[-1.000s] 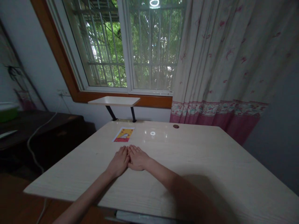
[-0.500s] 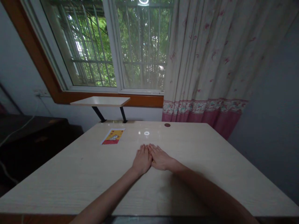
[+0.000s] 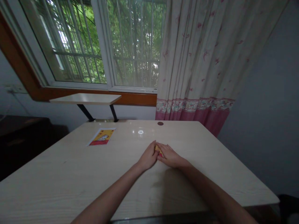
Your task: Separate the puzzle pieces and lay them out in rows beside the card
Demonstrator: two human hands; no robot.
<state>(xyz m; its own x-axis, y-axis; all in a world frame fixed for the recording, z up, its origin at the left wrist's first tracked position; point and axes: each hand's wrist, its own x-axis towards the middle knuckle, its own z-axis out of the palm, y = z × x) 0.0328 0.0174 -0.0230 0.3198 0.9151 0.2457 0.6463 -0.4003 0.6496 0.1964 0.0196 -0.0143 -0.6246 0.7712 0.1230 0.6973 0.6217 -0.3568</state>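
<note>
Both my hands meet at the middle of a pale wooden table. My left hand and my right hand have their fingers curled round a small yellow and red thing held between them; only a sliver of it shows. A yellow and red card with a cartoon figure lies flat on the table, off to the far left of my hands.
A small white shelf on black brackets stands behind the table under a barred window. A patterned curtain hangs at the right. A round cable hole sits near the table's far edge. Dark furniture is at the left.
My hands lay flat side by side on the table; now their fingers have curled up round a small yellow and red thing. The view has swung to the right.
</note>
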